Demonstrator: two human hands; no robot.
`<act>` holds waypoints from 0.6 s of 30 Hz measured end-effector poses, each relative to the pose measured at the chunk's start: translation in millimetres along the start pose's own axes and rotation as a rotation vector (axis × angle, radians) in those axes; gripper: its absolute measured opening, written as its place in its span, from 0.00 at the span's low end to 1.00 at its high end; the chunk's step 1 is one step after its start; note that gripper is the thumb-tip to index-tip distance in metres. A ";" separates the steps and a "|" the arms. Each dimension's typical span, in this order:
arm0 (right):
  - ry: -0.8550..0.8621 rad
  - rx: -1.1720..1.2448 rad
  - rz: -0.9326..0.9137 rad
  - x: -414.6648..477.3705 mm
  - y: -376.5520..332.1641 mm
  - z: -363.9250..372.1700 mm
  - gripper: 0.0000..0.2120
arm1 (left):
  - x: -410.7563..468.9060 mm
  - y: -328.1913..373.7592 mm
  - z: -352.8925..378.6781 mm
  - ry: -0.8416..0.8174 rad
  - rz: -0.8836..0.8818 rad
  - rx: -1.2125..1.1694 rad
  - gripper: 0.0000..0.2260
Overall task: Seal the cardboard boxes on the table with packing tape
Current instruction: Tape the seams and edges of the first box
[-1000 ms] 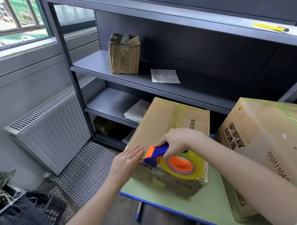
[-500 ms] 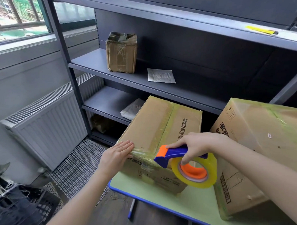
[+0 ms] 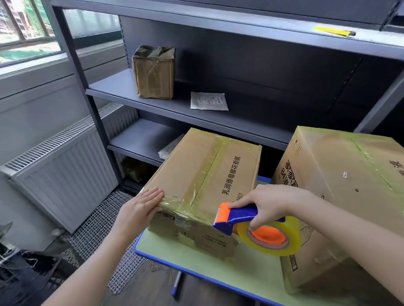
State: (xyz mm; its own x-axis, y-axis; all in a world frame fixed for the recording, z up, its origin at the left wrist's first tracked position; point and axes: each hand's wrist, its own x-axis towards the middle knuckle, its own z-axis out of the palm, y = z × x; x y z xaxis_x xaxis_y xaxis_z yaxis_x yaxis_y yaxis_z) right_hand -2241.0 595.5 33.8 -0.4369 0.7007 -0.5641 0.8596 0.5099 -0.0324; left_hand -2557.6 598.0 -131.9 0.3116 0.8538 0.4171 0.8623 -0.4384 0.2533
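Observation:
A brown cardboard box (image 3: 202, 176) with printed characters and shiny tape along its seams sits on the left part of the green table (image 3: 214, 266). My left hand (image 3: 139, 208) lies flat against its near left corner, fingers together. My right hand (image 3: 267, 205) grips a blue and orange tape dispenser (image 3: 237, 215) with a yellowish tape roll (image 3: 271, 237), its orange blade end at the box's near top edge. A larger taped cardboard box (image 3: 347, 196) stands tilted to the right, behind my right forearm.
A grey metal shelf rack (image 3: 198, 115) rises behind the table, holding a small taped box (image 3: 153, 73) and a white packet (image 3: 209, 101). A white radiator (image 3: 63, 167) lines the left wall. A dark crate (image 3: 10, 276) and wire mesh (image 3: 100, 231) lie on the floor.
My right hand has drawn the tape dispenser to the right along the box's near top edge. My left hand has slid left to the box's near left corner.

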 end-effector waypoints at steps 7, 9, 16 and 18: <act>0.016 0.023 -0.039 3.7 6.5 7.2 0.30 | -0.2 5.8 -1.0 -0.036 0.006 0.094 0.26; 0.023 0.027 -0.044 4.8 7.3 7.3 0.30 | 1.1 15.4 -0.6 -0.059 0.003 0.176 0.30; 0.019 0.017 -0.050 5.1 10.6 8.2 0.30 | 16.9 75.3 30.4 -0.088 0.285 0.157 0.25; 0.012 0.028 -0.049 3.0 10.7 8.9 0.30 | 19.3 80.5 33.4 -0.039 0.311 0.124 0.22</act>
State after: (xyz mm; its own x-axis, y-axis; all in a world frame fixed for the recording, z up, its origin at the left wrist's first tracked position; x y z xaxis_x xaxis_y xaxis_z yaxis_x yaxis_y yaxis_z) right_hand -2230.7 598.7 24.4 -0.4814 0.6814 -0.5514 0.8442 0.5296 -0.0826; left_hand -2468.8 588.6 -132.6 0.5801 0.6960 0.4232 0.7652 -0.6438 0.0099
